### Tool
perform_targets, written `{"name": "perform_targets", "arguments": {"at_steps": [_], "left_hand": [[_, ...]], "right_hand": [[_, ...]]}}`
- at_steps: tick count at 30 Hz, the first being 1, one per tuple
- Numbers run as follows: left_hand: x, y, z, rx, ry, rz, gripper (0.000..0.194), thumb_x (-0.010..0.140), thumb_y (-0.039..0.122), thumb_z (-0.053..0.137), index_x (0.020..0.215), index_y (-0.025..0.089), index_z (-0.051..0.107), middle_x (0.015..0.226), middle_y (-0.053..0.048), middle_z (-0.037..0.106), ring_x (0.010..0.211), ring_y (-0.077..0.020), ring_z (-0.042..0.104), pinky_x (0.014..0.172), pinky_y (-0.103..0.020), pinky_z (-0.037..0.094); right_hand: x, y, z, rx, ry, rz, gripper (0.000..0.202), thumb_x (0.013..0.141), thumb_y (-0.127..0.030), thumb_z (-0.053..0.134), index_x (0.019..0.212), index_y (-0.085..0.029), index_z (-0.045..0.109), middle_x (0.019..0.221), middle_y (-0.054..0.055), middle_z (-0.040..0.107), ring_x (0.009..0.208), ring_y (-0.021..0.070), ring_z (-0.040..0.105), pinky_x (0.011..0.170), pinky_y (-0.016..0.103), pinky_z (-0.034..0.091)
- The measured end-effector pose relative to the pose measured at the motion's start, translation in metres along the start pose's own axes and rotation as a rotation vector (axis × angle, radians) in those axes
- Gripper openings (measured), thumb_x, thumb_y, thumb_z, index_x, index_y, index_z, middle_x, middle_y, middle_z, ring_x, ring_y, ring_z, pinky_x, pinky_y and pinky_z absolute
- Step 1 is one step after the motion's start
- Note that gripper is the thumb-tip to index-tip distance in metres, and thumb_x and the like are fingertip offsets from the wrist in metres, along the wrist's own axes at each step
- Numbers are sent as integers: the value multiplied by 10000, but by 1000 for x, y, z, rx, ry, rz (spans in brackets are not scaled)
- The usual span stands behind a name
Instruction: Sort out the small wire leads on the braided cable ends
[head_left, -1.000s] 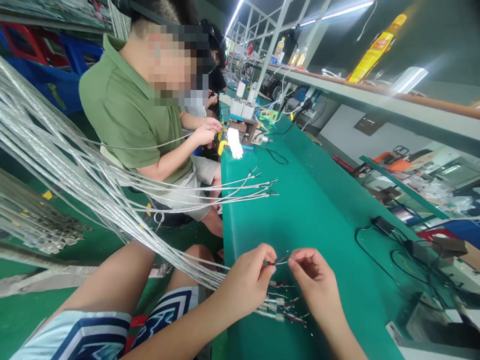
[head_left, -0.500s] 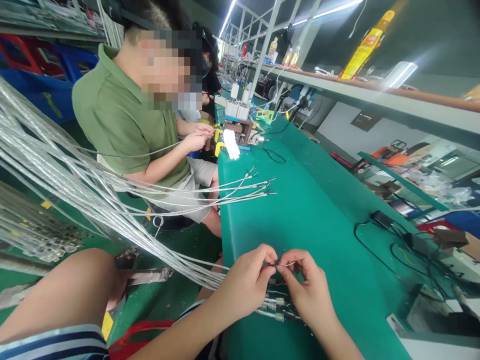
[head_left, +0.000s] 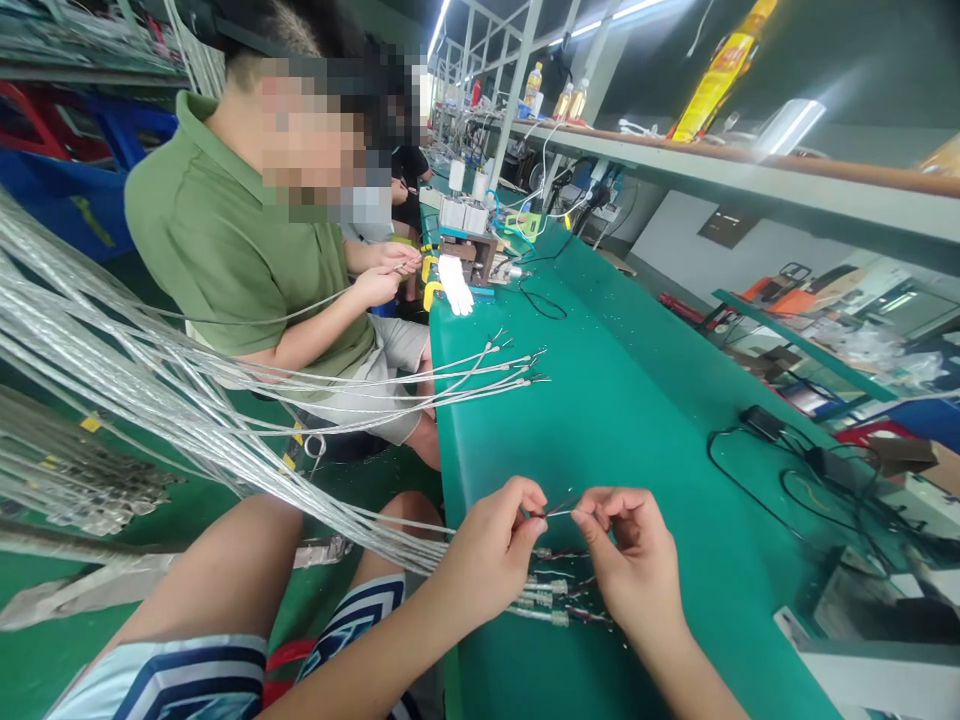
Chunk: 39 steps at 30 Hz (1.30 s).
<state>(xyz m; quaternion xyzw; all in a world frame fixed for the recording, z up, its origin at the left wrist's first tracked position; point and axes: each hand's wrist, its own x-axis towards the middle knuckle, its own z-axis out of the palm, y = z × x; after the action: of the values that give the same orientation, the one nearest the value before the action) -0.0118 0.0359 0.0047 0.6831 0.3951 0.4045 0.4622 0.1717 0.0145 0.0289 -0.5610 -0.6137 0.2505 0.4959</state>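
Observation:
My left hand (head_left: 501,540) pinches the end of a thin cable above the green table (head_left: 600,440). Fine wires (head_left: 559,512) stretch from its fingertips to my right hand (head_left: 634,555), whose thumb and forefinger are closed on their tips. Below my hands lie several cable ends (head_left: 551,590) with pale collars and dark, red and white wires. A thick bundle of silvery cables (head_left: 300,480) comes in from the left and passes under my left wrist. Farther up the table edge rest more stripped cable ends (head_left: 517,375).
At the left a person in a green shirt (head_left: 225,230) holds a cable. A small press (head_left: 465,235) with a white glove (head_left: 454,285) stands at the far table edge. Black adapters with cords (head_left: 832,470) lie at right. A shelf (head_left: 675,155) with bottles runs above.
My hands have moved slightly apart, with the thin wires now stretched between the fingertips. The view has shifted a little, and more of my legs shows.

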Motion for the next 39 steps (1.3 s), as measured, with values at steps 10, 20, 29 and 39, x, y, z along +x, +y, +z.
{"name": "perform_targets", "arguments": {"at_steps": [10, 20, 29, 39], "left_hand": [[0, -6, 4, -30, 36, -2, 112, 979, 259, 476, 1072, 223, 529, 959, -23, 621, 802, -160, 597, 666, -257, 423], [0, -3, 3, -31, 54, -1, 100, 967, 243, 485, 1047, 226, 544, 965, -25, 637, 817, -164, 606, 674, -255, 430], [-1, -3, 0, -26, -4, 20, 96, 997, 266, 444, 1048, 227, 516, 946, -21, 617, 818, -161, 587, 693, -258, 419], [-1, -10, 5, -89, -1, -17, 125, 1004, 321, 447, 1087, 240, 494, 945, -16, 609, 773, -147, 585, 651, -248, 429]], "right_hand": [[4, -3, -5, 61, -18, 6, 257, 879, -235, 690, 845, -253, 436, 848, 18, 657, 799, 180, 603, 694, 321, 460], [10, -5, -11, 123, 27, -6, 217, 868, -249, 704, 866, -250, 487, 854, 18, 628, 800, 180, 575, 674, 308, 449], [20, 1, -19, -145, -86, -83, 97, 913, -315, 622, 971, -251, 666, 995, 59, 596, 794, 198, 558, 658, 330, 448], [18, 2, -13, -209, -173, -134, 52, 914, -271, 621, 912, -260, 672, 995, 58, 613, 769, 193, 572, 646, 338, 465]]}}
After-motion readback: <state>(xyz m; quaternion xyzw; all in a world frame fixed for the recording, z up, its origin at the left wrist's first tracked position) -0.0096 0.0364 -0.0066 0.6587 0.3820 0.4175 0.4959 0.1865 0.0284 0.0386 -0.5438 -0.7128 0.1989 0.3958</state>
